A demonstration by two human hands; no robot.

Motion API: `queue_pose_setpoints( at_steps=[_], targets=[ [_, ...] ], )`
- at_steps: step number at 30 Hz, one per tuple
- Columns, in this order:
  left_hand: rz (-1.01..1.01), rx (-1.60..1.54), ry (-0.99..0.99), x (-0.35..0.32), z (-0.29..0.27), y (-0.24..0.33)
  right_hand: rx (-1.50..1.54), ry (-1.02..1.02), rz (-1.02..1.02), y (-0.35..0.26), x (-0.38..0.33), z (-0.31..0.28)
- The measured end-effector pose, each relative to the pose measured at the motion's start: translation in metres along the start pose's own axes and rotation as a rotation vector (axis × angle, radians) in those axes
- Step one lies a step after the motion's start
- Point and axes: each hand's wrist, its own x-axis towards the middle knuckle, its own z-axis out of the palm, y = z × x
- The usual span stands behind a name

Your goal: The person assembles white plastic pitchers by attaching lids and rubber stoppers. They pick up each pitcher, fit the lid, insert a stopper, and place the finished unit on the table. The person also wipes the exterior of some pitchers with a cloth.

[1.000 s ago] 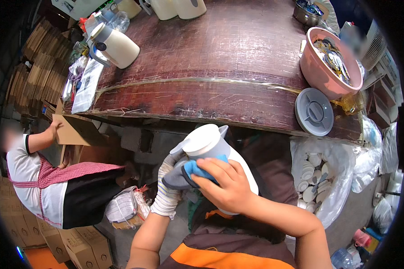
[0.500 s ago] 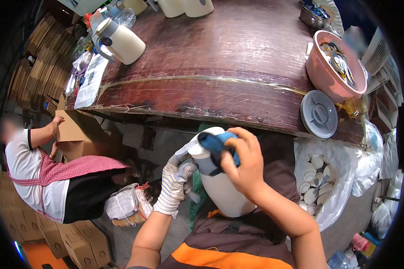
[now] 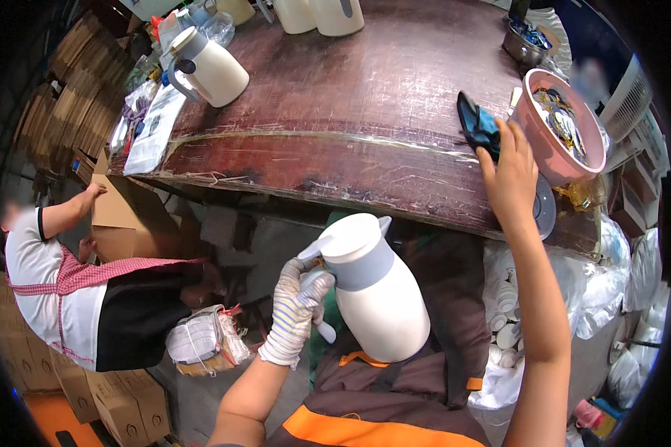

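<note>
A smooth cream thermos jug (image 3: 373, 294) with a grey collar is held tilted over the lap, below the table edge, its handle gripped by the gloved left hand (image 3: 297, 309). A dark blue cloth (image 3: 477, 127) is pressed onto the scratched wooden table (image 3: 350, 112) by the right hand (image 3: 511, 175), beside a pink bowl (image 3: 533, 141). Open tabletop lies between.

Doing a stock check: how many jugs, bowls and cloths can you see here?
Jugs: 4, one in the left hand at, three on the table at
Bowls: 2
Cloths: 1, under the right hand
Total: 7
</note>
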Motion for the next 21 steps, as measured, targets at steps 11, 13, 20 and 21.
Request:
queue_pose_setpoints(
  at_steps=[11,13,20,21],
  targets=[
    [-0.128,-0.03,0.039,-0.003,-0.017,0.045,0.619,-0.291,0.104,-0.008,-0.061,0.038],
    [-0.015,-0.044,0.118,-0.007,-0.016,0.077,0.646,-0.284,0.071,-0.001,-0.054,0.043],
    [0.466,-0.097,0.274,0.034,-0.024,0.167,0.538,-0.168,-0.077,0.007,-0.065,0.056],
    [0.555,-0.112,0.266,0.05,-0.023,0.175,0.537,-0.145,-0.088,0.005,-0.065,0.056]
  ],
)
